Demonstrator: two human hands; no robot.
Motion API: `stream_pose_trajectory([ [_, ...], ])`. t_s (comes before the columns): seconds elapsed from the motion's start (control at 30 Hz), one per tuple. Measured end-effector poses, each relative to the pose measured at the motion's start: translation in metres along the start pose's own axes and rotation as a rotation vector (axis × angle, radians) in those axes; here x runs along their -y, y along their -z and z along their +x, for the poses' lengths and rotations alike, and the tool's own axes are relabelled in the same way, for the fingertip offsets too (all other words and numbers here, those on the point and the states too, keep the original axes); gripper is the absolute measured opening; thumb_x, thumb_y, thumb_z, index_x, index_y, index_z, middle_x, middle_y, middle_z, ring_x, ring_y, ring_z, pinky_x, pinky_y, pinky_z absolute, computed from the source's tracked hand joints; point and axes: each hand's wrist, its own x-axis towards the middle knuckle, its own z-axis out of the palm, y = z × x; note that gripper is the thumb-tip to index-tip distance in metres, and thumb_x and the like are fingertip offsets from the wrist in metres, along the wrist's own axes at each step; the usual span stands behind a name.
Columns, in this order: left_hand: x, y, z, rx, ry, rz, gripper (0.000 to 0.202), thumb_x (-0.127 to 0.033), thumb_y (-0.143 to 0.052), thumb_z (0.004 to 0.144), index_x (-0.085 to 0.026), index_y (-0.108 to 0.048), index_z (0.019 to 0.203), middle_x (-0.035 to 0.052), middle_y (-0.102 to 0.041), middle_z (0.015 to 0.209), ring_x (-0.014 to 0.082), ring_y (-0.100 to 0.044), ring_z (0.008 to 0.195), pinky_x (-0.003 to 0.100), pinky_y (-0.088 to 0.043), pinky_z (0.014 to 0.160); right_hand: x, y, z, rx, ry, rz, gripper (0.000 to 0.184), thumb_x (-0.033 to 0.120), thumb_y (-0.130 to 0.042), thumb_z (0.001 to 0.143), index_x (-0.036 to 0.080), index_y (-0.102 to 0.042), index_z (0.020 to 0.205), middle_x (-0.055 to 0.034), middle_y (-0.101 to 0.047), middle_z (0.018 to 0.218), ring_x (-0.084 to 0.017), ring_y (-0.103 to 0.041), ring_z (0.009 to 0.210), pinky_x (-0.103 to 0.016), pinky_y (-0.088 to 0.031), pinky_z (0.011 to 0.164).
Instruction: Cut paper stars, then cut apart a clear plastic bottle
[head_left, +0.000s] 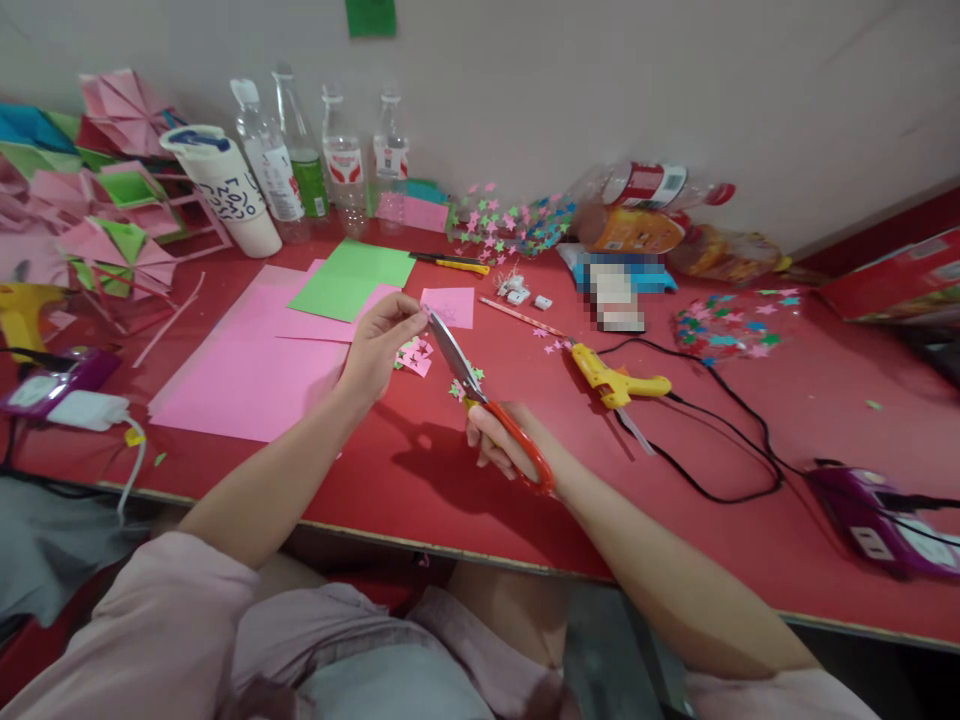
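Note:
My right hand grips a pair of scissors by its red-orange handles, the blades slanting up and to the left. The blade tips reach the fingertips of my left hand. Those fingers are pinched together on a tiny pink piece, perhaps a paper star, too small to make out well. Under the hands lie small pink and green paper scraps with star shapes. Behind the blades rests a small pink paper square with outlines on it. Large pink sheets and a green sheet lie to the left.
A yellow glue gun with a black cord lies right of my hands. Bottles and a white tumbler stand along the wall. A utility knife, a pencil, a clear bag of paper stars and a purple power strip are around.

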Motion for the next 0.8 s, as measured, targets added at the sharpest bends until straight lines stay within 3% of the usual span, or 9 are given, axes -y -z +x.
stream_pose_trajectory([
  [0.2, -0.0027, -0.0013, -0.0002, 0.000, 0.012, -0.019, 0.010, -0.019, -0.068, 0.071, -0.018, -0.060, 0.067, -0.0040, -0.056, 0.066, 0.0065, -0.053, 0.063, 0.022, -0.043, 0.066, -0.0002, -0.0037, -0.0002, -0.062, -0.023, -0.007, 0.052, 0.071, -0.052, 0.078, 0.022, -0.046, 0.060, 0.0104, -0.036, 0.030, -0.006, -0.035, 0.025, -0.027, -0.052, 0.051],
  [0.43, -0.0028, 0.0008, -0.0002, 0.010, 0.007, -0.012, 0.007, -0.018, -0.067, 0.072, -0.018, -0.060, 0.069, -0.0040, -0.057, 0.066, 0.0065, -0.054, 0.064, 0.022, -0.043, 0.066, 0.0013, -0.0061, -0.0026, -0.094, -0.054, -0.032, 0.053, 0.071, -0.053, 0.077, 0.022, -0.044, 0.059, 0.0100, -0.035, 0.030, -0.007, -0.037, 0.027, -0.023, -0.044, 0.041],
  [0.7, -0.0039, -0.0008, 0.0001, 0.022, 0.001, 0.023, 0.010, -0.020, -0.067, 0.070, -0.018, -0.058, 0.066, -0.0037, -0.056, 0.065, 0.0076, -0.052, 0.064, 0.023, -0.044, 0.066, 0.0027, -0.0046, -0.0011, -0.088, -0.013, -0.008, 0.049, 0.066, -0.054, 0.078, 0.022, -0.047, 0.061, 0.0111, -0.037, 0.031, -0.005, -0.034, 0.026, -0.028, -0.052, 0.053],
  [0.8, -0.0041, -0.0012, 0.0003, 0.022, 0.007, 0.031, 0.010, -0.021, -0.067, 0.069, -0.018, -0.057, 0.066, -0.0038, -0.056, 0.065, 0.0075, -0.053, 0.063, 0.024, -0.045, 0.067, 0.0029, -0.0035, -0.0007, -0.099, -0.041, -0.027, 0.048, 0.065, -0.054, 0.079, 0.021, -0.048, 0.060, 0.0097, -0.037, 0.031, -0.007, -0.037, 0.027, -0.024, -0.046, 0.043],
])
